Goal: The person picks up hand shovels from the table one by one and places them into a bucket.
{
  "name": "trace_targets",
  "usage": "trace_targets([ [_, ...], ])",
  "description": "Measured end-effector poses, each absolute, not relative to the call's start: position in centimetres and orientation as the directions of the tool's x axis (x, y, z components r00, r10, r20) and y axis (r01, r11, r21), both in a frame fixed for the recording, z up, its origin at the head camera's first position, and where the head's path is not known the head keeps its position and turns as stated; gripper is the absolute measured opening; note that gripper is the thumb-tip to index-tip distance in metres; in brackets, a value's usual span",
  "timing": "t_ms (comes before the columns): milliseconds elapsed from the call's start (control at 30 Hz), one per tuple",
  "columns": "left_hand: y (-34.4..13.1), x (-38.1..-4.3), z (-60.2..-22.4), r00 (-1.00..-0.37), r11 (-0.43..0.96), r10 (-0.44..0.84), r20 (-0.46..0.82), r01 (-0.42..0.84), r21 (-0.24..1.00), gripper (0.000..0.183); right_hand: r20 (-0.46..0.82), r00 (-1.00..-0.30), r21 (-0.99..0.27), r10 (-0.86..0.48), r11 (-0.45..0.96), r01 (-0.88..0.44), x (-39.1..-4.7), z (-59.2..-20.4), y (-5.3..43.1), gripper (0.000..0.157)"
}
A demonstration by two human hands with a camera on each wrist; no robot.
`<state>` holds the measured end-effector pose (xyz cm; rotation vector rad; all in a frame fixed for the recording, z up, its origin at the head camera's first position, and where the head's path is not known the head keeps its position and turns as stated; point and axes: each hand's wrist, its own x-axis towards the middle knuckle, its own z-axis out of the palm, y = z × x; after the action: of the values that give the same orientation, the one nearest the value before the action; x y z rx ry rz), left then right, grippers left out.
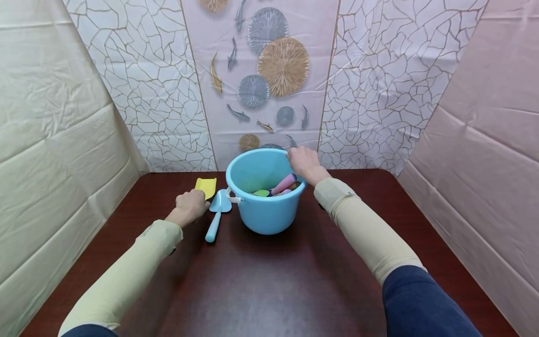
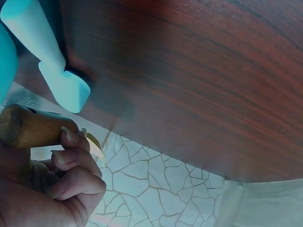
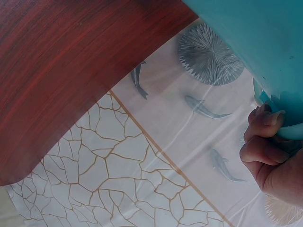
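My left hand (image 1: 191, 206) grips a small yellow garden shovel (image 1: 206, 187) by its wooden handle (image 2: 42, 126), left of the bucket. The yellow blade points toward the back wall. Whether the blade touches the table cannot be told. My right hand (image 1: 304, 163) holds the far right rim of a light blue bucket (image 1: 267, 215), which stands upright on the table. Inside the bucket lie several tools, among them one with a pink-purple handle (image 1: 284, 183) and a green piece (image 1: 261, 193). A light blue hand trowel (image 1: 214, 227) lies between my left hand and the bucket.
The dark reddish-brown wooden table (image 1: 269, 290) extends in front of the bucket. A patterned cloth backdrop (image 1: 160, 93) hangs behind it, with pale cloth walls (image 1: 54, 154) at both sides. A white handle joint (image 1: 233, 196) juts from the bucket's left side.
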<state>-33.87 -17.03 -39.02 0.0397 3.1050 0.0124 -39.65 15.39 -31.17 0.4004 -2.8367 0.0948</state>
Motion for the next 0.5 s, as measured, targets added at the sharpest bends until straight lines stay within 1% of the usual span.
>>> trace_targets([
  [300, -16.7, -33.9, -38.1, -0.999, 0.999, 0.042, 0.003, 0.042, 0.015, 0.029, 0.27, -0.927, -0.034, -0.259, 0.96, -0.278, -39.6, -31.1, 15.3, 0.036],
  [500, -16.4, -33.8, -37.4, -0.999, 0.999, 0.051, 0.004, 0.051, 0.011, 0.03, 0.274, -0.926, -0.036, -0.258, 0.96, -0.278, -39.6, -31.0, 15.3, 0.036],
])
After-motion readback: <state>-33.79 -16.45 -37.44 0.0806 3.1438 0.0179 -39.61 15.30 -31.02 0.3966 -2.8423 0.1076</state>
